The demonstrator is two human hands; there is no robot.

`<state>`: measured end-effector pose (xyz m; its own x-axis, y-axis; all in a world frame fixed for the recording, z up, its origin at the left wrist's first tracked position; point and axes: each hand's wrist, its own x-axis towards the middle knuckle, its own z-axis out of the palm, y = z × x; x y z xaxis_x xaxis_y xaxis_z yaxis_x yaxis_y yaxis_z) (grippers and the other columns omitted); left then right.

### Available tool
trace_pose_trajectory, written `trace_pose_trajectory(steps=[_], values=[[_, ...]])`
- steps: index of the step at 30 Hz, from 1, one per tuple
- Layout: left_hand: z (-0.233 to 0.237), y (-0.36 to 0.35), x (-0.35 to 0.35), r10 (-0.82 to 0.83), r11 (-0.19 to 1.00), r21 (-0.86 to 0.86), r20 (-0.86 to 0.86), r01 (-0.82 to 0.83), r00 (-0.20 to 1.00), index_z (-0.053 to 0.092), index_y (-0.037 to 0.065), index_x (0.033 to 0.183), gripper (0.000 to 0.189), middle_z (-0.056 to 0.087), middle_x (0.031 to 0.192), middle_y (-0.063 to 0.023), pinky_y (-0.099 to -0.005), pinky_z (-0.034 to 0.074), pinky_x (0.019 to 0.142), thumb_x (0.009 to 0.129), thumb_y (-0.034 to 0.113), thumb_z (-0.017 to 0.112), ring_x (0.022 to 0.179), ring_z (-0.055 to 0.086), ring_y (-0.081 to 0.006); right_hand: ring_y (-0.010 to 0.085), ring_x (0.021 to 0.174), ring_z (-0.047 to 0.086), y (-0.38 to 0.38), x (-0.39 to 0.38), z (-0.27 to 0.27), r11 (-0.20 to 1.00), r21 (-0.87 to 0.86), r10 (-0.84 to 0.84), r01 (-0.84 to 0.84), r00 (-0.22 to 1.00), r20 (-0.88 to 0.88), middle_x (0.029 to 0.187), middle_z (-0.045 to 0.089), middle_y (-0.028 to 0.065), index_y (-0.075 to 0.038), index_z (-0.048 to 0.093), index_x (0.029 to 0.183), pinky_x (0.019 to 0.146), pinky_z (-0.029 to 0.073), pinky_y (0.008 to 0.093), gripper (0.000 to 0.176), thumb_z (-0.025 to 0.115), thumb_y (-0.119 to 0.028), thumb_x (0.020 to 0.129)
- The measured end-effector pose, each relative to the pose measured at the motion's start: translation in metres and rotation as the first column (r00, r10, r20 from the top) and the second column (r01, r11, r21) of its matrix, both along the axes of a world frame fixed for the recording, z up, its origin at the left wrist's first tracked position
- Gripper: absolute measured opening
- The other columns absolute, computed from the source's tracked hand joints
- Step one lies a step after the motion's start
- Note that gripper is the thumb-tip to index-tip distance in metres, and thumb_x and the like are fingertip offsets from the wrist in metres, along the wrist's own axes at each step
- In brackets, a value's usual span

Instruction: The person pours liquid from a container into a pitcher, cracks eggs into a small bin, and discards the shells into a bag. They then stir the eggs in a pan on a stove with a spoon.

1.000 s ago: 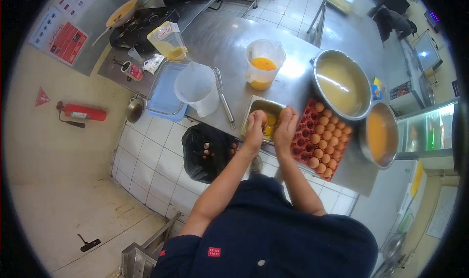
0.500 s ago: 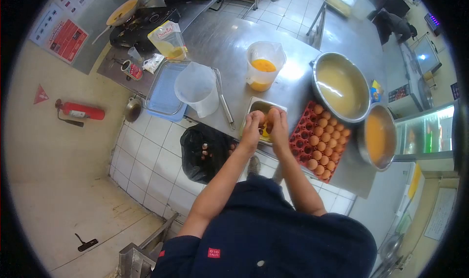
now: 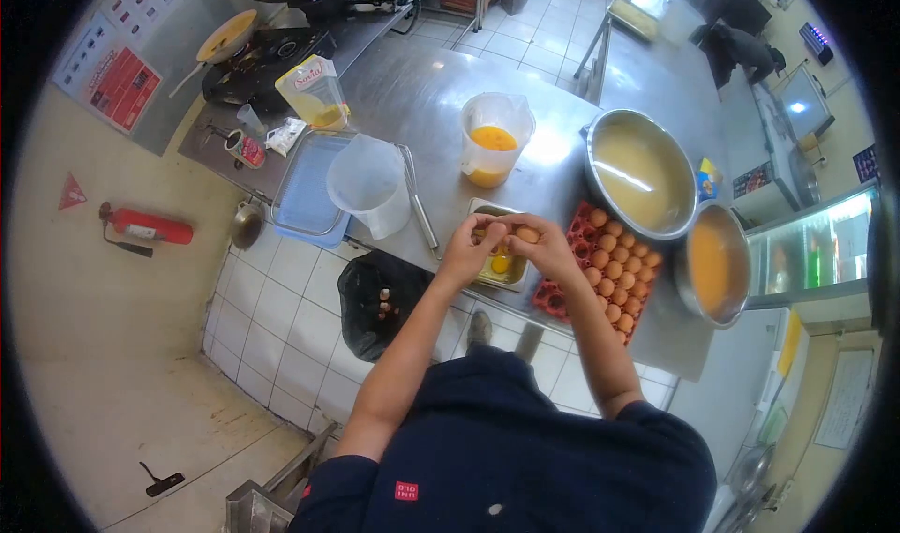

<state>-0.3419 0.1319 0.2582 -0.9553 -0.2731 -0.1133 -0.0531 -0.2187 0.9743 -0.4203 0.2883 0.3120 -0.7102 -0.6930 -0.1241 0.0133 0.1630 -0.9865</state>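
Note:
My right hand (image 3: 551,248) is closed around a brown egg (image 3: 528,234). My left hand (image 3: 469,252) meets it with curled, pinched fingers; whatever they hold is hidden. Both hands are over a small steel pan (image 3: 511,283) on the table's near edge. Inside the pan lies a raw egg yolk (image 3: 501,264). Just to the right, partly behind my right forearm, is a red egg tray (image 3: 551,300) with many brown eggs (image 3: 614,270) and some bare cups.
A jug of yolks (image 3: 492,139) stands behind the pan. To its left are a whisk (image 3: 424,222), a plastic jug (image 3: 368,181) and a blue tray (image 3: 311,181). Two steel bowls (image 3: 640,172) of liquid stand right. A black bin bag (image 3: 361,322) with shells sits below. Someone bends at far right.
My hands have drawn together over the pan, with fingers now meeting. A yolk shows more plainly in the pan. The view has shifted slightly.

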Motion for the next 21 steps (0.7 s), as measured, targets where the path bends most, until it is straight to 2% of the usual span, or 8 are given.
trace_pose_trajectory(steps=[1,2,4,8,10,13,17,21], values=[[-0.004,-0.001,0.001,0.014,0.995,-0.098,-0.080,-0.022,0.997,0.059,0.002,0.116,0.031,0.065,0.103,-0.0033,-0.0246,0.051,0.080,0.094,0.022,0.068,0.091,0.062,-0.0115,0.0100,0.094,0.061,0.001,-0.001,-0.004,1.000,-0.001,-0.002,0.002,1.000,-0.001,0.103,0.070,0.0062,0.002,0.067,0.114,0.086,0.051,0.0264,0.030,0.069,-0.007,0.085],[0.003,-0.003,0.003,0.012,0.995,-0.099,-0.082,-0.020,0.997,0.059,0.002,0.116,0.031,0.065,0.103,-0.0033,-0.0246,0.051,0.080,0.094,0.022,0.068,0.091,0.062,-0.0115,0.0107,0.093,0.061,0.001,-0.003,-0.013,1.000,0.009,-0.027,0.027,0.999,-0.021,0.102,0.070,0.0061,0.002,0.067,0.113,0.086,0.051,0.0266,0.031,0.069,-0.006,0.083],[0.025,-0.010,0.011,-0.116,0.977,-0.180,-0.015,0.112,0.993,0.061,0.001,0.121,0.038,0.068,0.106,-0.0058,-0.0268,0.052,0.085,0.089,0.018,0.073,0.095,0.066,-0.0139,0.0114,0.093,0.062,0.001,-0.004,-0.017,0.998,0.017,-0.052,0.052,0.998,-0.040,0.102,0.070,0.0060,0.002,0.067,0.113,0.086,0.051,0.0268,0.032,0.069,-0.005,0.082],[0.025,-0.018,0.013,-0.152,0.945,-0.288,0.044,0.158,0.987,0.062,-0.001,0.124,0.043,0.071,0.106,-0.0096,-0.0268,0.053,0.083,0.087,0.019,0.075,0.091,0.068,-0.0139,0.0120,0.093,0.063,-0.002,-0.002,-0.015,0.997,0.060,-0.041,0.044,0.998,-0.052,0.101,0.070,0.0063,0.002,0.067,0.112,0.086,0.052,0.0273,0.032,0.068,-0.006,0.081],[0.040,-0.019,0.016,-0.147,0.895,-0.420,0.033,0.147,0.989,0.064,-0.001,0.123,0.043,0.073,0.102,-0.0108,-0.0273,0.054,0.080,0.086,0.020,0.075,0.089,0.069,-0.0139,0.0122,0.093,0.063,-0.003,-0.001,-0.016,0.997,0.064,-0.037,0.040,0.998,-0.054,0.101,0.070,0.0065,0.003,0.067,0.111,0.086,0.052,0.0275,0.031,0.069,-0.006,0.081],[0.040,-0.020,0.016,-0.147,0.903,-0.408,0.008,0.137,0.989,0.064,0.000,0.123,0.043,0.072,0.102,-0.0116,-0.0273,0.054,0.078,0.087,0.021,0.074,0.088,0.069,-0.0143,0.0127,0.091,0.063,-0.004,-0.002,-0.015,0.998,0.041,-0.051,0.053,0.997,-0.065,0.102,0.069,0.0068,0.003,0.067,0.111,0.085,0.052,0.0270,0.031,0.070,-0.007,0.081],[0.034,-0.023,0.017,-0.167,0.916,-0.376,-0.040,0.140,0.985,0.064,0.000,0.123,0.043,0.073,0.099,-0.0118,-0.0273,0.054,0.077,0.087,0.021,0.074,0.086,0.069,-0.0138,0.0128,0.092,0.063,-0.002,-0.004,-0.003,1.000,0.014,0.012,-0.013,0.999,0.049,0.103,0.068,0.0061,0.002,0.068,0.110,0.086,0.051,0.0269,0.031,0.073,-0.008,0.081],[0.045,-0.023,0.020,-0.152,0.887,-0.436,0.038,0.153,0.988,0.065,-0.002,0.119,0.042,0.073,0.094,-0.0121,-0.0271,0.054,0.075,0.086,0.021,0.074,0.083,0.069,-0.0134,0.0121,0.094,0.062,-0.003,-0.004,-0.006,0.999,0.019,0.033,-0.035,0.996,0.080,0.103,0.068,0.0057,0.002,0.068,0.110,0.088,0.051,0.0270,0.032,0.074,-0.009,0.080]])
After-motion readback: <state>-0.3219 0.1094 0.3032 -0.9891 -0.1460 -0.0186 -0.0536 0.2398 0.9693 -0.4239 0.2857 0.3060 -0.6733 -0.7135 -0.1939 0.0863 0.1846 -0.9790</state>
